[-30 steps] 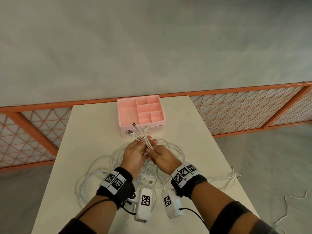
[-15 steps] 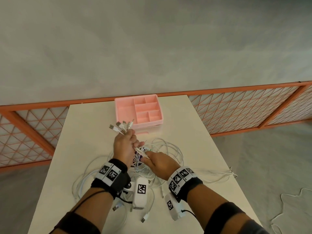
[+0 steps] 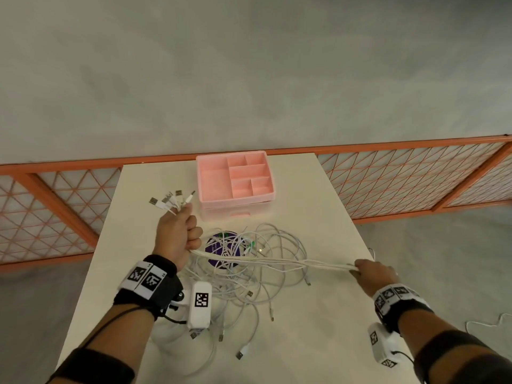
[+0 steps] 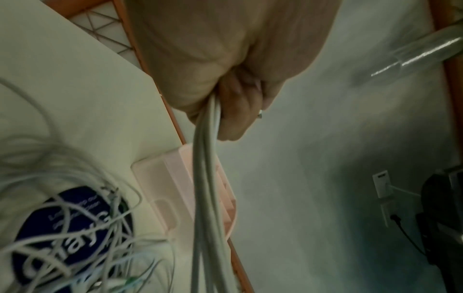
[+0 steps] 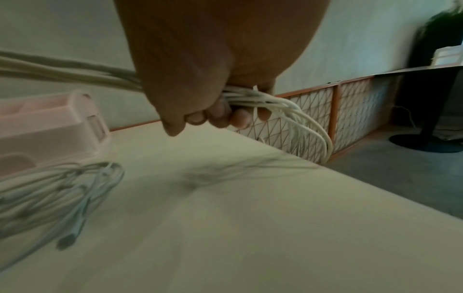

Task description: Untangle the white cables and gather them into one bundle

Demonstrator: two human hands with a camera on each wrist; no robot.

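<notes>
Gripping the white cables [image 3: 273, 263] in a fist at centre-left of the frame, the left hand [image 3: 177, 234] shows plug ends fanning above its knuckles. Right hand [image 3: 372, 274], at the right edge, curls its fingers [image 5: 220, 115] round the same strands, stretched above the tangle on the worktop [image 3: 318, 314] before the pink organizer [image 3: 235, 181].

Right hand [image 3: 371, 275] slid rightward along white cables [image 3: 277, 263], strands now stretched betw. hands, left hand [image 3: 177, 234] shifted left

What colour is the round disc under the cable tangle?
Dark purple-blue disc with white lettering, clearest in the left wrist view.
</notes>
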